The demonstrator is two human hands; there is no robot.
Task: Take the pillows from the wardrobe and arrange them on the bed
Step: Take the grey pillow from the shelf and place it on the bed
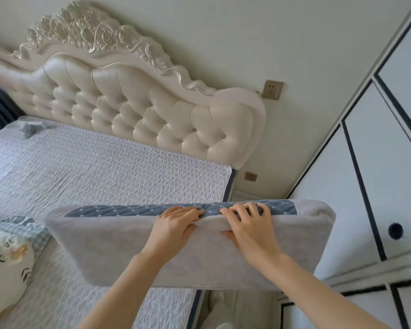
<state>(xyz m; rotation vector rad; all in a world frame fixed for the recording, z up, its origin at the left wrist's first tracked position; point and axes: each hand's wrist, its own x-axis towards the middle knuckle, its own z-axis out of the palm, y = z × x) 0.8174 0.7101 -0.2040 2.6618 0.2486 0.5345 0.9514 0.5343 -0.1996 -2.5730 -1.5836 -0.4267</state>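
both forearms reach up from the near edge; the left hand (176,225) and right hand (248,227) sit side by side, fingers curled tight over the top edge of the grey pillow (133,252), thumbs pinching its near face. the pillow hangs from the grip, above the bed (93,167) edge. beyond the knuckles lies bare mattress up to the headboard (138,110). the carrying step appears underway; next, likely lowering it forward toward the headboard.
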